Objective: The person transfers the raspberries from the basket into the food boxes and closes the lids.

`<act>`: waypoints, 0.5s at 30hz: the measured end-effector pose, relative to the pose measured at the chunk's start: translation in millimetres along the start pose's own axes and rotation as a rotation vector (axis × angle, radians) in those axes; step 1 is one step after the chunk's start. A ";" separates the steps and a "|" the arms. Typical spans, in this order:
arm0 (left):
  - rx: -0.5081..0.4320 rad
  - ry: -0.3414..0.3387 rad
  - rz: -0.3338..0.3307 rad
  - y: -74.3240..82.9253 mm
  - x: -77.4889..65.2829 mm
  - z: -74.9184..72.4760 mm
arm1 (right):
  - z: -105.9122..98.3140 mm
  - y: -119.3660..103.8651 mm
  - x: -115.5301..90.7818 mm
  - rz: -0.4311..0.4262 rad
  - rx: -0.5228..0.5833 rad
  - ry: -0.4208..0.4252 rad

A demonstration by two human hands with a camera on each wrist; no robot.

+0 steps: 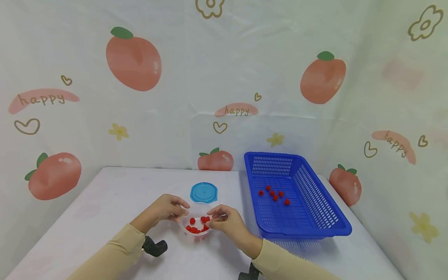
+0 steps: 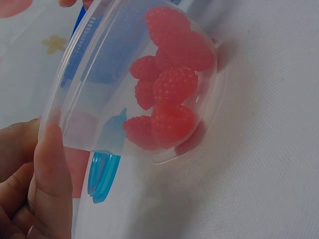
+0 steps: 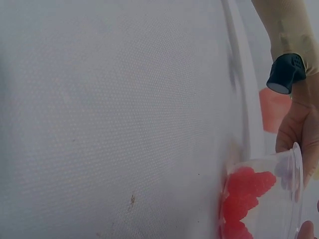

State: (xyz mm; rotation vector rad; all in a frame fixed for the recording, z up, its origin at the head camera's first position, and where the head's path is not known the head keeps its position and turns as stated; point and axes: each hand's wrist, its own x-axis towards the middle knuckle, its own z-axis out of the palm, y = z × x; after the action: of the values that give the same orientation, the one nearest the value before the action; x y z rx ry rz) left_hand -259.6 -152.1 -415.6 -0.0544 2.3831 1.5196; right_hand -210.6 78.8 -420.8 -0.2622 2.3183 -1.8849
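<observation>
A clear plastic tub stands on the white table between both hands in the head view. Several red raspberries lie on its bottom, showing through the wall in the left wrist view. My left hand pinches the tub's left rim between thumb and fingers. On the opposite side, my right hand holds the right rim, its thumb beside the berries. Only a fingertip of the right hand shows at the lower corner of the right wrist view. Just behind the tub lies a blue lid.
A large blue plastic basket stands on the right of the table, with several raspberries on its floor. A black wrist camera sits under the left sleeve. Behind the table hangs a fruit-printed curtain.
</observation>
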 end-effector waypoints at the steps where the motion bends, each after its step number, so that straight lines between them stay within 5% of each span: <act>1: 0.000 -0.001 0.002 0.1 -0.1 -0.1 | 0.1 -0.2 0.1 0.000 0.001 0.000; 15: 0.016 0.006 0.008 -0.9 0.2 0.2 | 0.7 -0.9 0.0 0.028 -0.020 -0.003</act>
State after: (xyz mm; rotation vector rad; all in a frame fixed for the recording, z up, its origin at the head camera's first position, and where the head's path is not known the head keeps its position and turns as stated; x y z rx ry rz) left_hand -259.6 -152.3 -416.5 -0.0465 2.4030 1.5060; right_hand -210.4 78.0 -420.1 -0.2331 2.3269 -1.8480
